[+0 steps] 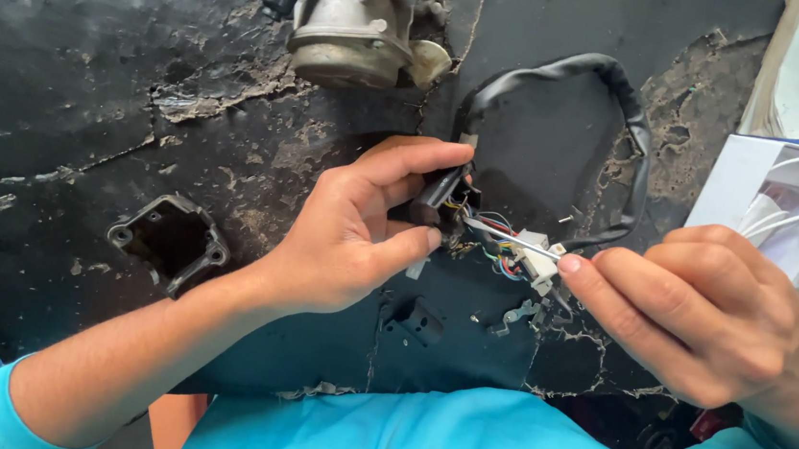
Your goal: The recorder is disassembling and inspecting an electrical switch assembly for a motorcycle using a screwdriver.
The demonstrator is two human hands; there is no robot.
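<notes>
My left hand (361, 226) pinches a small black switch housing (438, 199) between thumb and fingers. A black sheathed cable (614, 89) loops up and around from it, and coloured wires (503, 258) spill out toward a white connector (536, 256). My right hand (701, 304) grips a thin metal tool (514, 241) whose tip pokes into the housing beside the wires.
A worn black mat (96, 54) with cracked patches covers the bench. A grey metal carburettor (360, 19) sits at the top. A black frame-shaped cover (170, 241) lies left. A small black part (420, 321) and metal bits (517, 314) lie below the hands. White box with cables (777, 205) stands right.
</notes>
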